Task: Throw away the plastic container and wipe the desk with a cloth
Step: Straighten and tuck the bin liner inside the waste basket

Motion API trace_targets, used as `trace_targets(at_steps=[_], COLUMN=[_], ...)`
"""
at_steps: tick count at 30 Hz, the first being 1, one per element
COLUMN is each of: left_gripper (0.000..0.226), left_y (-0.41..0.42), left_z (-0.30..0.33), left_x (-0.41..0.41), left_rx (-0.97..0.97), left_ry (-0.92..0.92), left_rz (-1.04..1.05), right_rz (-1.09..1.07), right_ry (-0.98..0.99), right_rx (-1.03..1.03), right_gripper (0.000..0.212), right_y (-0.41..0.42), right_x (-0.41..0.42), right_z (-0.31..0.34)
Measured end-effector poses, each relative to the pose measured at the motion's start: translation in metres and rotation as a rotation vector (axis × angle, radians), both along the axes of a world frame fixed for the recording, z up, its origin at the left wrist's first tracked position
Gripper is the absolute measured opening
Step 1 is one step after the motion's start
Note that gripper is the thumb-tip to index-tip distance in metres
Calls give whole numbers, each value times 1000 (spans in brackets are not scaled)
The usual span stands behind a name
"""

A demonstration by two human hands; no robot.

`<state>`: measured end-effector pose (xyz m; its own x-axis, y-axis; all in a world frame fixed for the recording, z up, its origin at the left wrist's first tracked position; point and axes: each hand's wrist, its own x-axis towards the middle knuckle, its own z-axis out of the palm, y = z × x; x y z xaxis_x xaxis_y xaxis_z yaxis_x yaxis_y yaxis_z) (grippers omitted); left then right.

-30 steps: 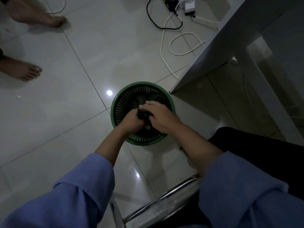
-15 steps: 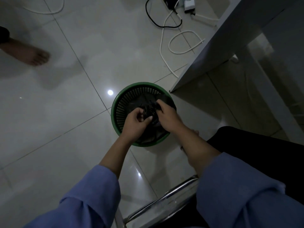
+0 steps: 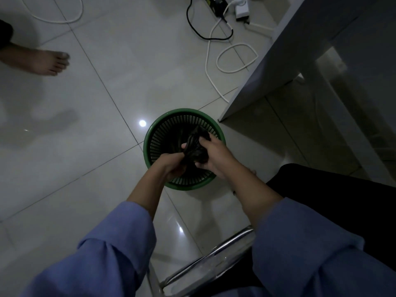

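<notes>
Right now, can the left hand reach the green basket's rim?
Probably yes. The left hand hovers just above the near rim of the green basket, with nothing between them. It is busy, though: both it and the right hand grip a dark bundle.

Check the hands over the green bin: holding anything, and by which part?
Both grip a crumpled black bag over the green bin: left hand its lower end, right hand its side.

Single head-worn wide-angle view, looking steeply down, close over green basket (image 3: 159, 127) on tiled floor (image 3: 96, 125)
</notes>
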<state>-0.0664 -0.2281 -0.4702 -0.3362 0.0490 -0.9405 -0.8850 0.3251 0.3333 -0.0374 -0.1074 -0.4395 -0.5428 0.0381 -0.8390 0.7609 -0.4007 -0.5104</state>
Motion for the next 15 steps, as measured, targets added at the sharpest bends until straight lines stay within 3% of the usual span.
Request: trace_targets(at_steps=[3, 6, 10, 13, 15], left_gripper=[31, 38, 34, 37, 55], left_y=[2, 6, 5, 5, 7], left_z=[8, 24, 28, 28, 25], left_x=[-3, -8, -14, -13, -10], left_rx=[-42, -72, -92, -152, -189], left_ry=[-52, -232, -358, -331, -334], left_rz=[-156, -481, -599, -687, -785], right_rz=[-10, 21, 225, 516, 610], right_ry=[-56, -104, -91, -52, -121], right_rx=[-79, -126, 195, 448, 387], right_gripper=[29, 31, 55, 32, 28], right_y=[1, 2, 2, 2, 3], right_x=[3, 3, -4, 0, 4], right_z=[6, 8, 5, 4, 7])
